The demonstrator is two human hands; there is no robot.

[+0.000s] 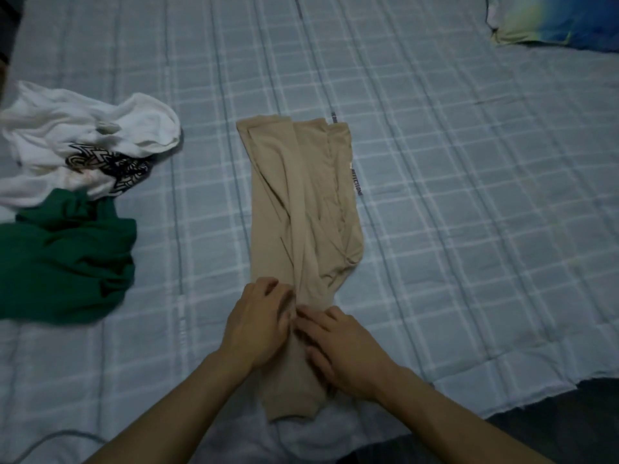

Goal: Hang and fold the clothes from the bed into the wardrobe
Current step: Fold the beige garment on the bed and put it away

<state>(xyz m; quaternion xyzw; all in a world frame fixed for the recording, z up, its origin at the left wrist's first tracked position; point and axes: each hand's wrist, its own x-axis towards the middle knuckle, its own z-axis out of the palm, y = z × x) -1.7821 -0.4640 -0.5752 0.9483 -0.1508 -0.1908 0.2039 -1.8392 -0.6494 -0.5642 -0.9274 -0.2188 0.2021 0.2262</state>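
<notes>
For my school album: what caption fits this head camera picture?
Both hands, left and right, press a folded beige garment on the checked bed, beside white and green clothes.

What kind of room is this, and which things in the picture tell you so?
Most likely a bedroom. The hands work on a bed covered by a checked quilt, a pillow lies at its far corner, and loose clothes wait beside the beige garment.

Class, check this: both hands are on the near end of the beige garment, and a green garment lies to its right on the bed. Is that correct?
Not quite. The head view shows the green garment to the left of the beige garment, not the right. The rest holds: the left hand and right hand are on its near end, on the bed.
</notes>
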